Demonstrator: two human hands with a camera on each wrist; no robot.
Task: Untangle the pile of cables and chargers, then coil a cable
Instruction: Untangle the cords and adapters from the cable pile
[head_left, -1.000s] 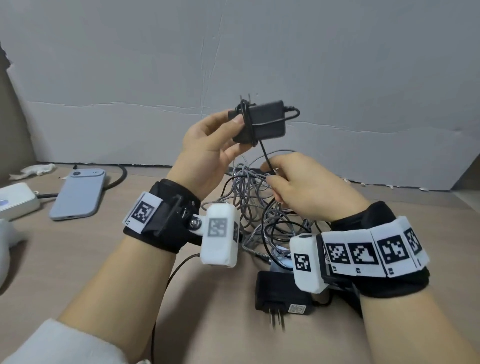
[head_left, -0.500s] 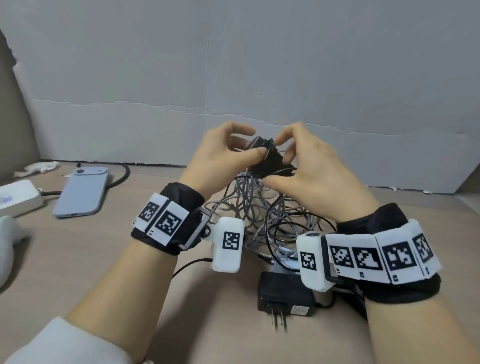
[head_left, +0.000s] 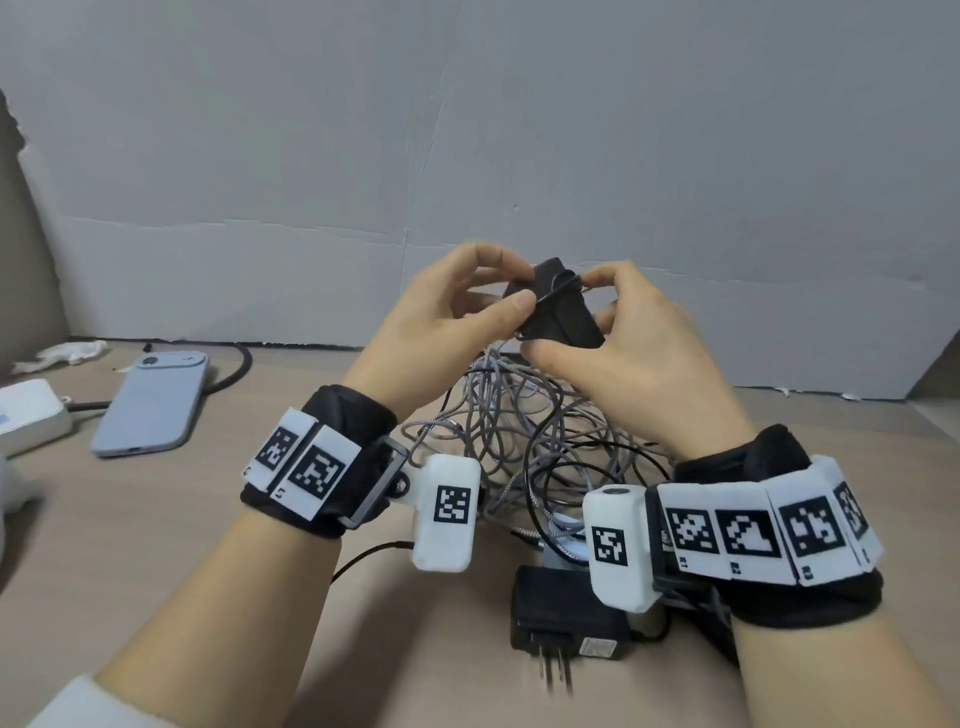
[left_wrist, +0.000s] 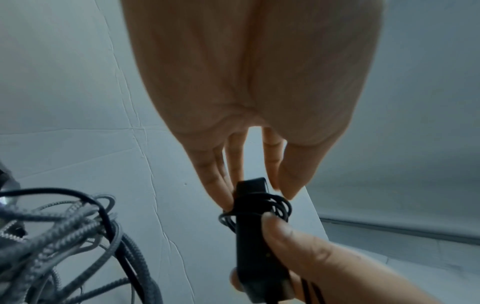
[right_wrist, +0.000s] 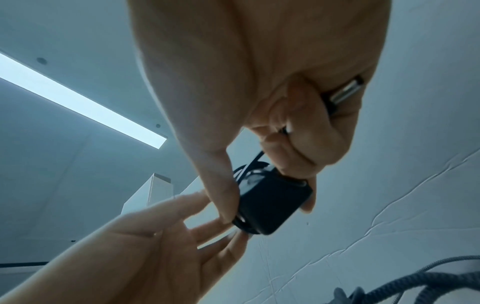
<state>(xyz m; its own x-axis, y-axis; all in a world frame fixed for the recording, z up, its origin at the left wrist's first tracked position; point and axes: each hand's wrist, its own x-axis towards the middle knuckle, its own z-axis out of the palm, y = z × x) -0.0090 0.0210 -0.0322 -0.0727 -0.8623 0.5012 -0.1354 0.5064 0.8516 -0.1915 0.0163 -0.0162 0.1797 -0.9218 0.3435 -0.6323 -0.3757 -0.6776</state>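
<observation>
Head view shows both hands raised above the tangled pile of cables (head_left: 524, 447) on the table (head_left: 156, 519), sharing one black charger (head_left: 558, 312) wrapped in a thin black cable (head_left: 563, 283). Left hand (head_left: 441, 322) pinches its near end between thumb and fingertips; right hand (head_left: 634, 358) grips the body, fingers curled, thumb underneath. A second black charger (head_left: 563, 613) lies flat near the right wrist; a phone (head_left: 150, 402) rests at left.

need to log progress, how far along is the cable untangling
Early. Done: one black adapter is lifted off the pile. In hand: left hand and right hand both hold it, its thin black cord looped around it. Left: the grey cable tangle and second adapter on the table; nothing coiled.
</observation>
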